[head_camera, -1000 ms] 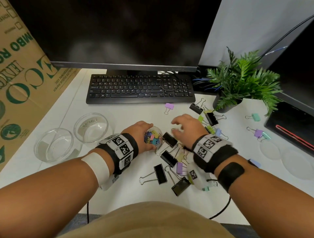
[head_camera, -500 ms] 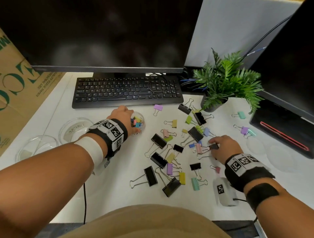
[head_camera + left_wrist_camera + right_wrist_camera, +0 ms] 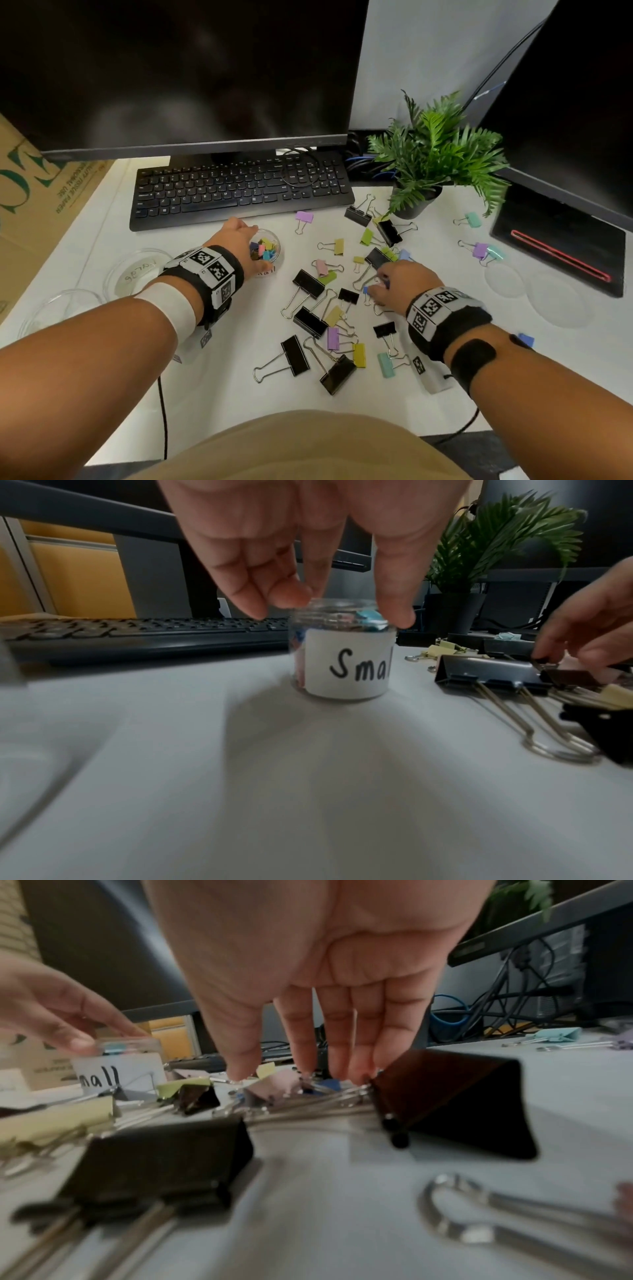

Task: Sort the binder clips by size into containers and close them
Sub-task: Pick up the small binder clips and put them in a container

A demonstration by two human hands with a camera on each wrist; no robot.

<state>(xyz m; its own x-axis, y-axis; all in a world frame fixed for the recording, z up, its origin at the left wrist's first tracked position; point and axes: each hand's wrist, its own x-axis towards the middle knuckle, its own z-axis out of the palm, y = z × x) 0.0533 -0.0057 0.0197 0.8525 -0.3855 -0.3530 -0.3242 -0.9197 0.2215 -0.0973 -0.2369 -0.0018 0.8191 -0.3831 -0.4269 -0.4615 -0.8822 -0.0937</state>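
Note:
A small clear jar (image 3: 270, 251) labelled "Small" (image 3: 346, 666) holds several coloured small clips. My left hand (image 3: 239, 236) grips it by the rim from above, thumb and fingers on opposite sides (image 3: 332, 610). Binder clips (image 3: 329, 308) of mixed sizes, black and pastel, lie scattered across the white desk. My right hand (image 3: 378, 286) reaches down into them, its nearly straight fingertips (image 3: 342, 1069) touching a small blue clip (image 3: 327, 1085) and a pink clip (image 3: 274, 1085). A big black clip (image 3: 452, 1102) lies right beside those fingers.
Two empty clear dishes stand at the left, one labelled "Large" (image 3: 137, 274), the other (image 3: 58, 308) nearer the edge. Two clear lids (image 3: 503, 281) (image 3: 556, 298) lie at the right. A keyboard (image 3: 239, 188), a potted plant (image 3: 431, 161) and monitors stand behind.
My left hand carried the small jar away from the pile toward the keyboard. My right hand left the jar, swung right, then came back a little left onto the small clips.

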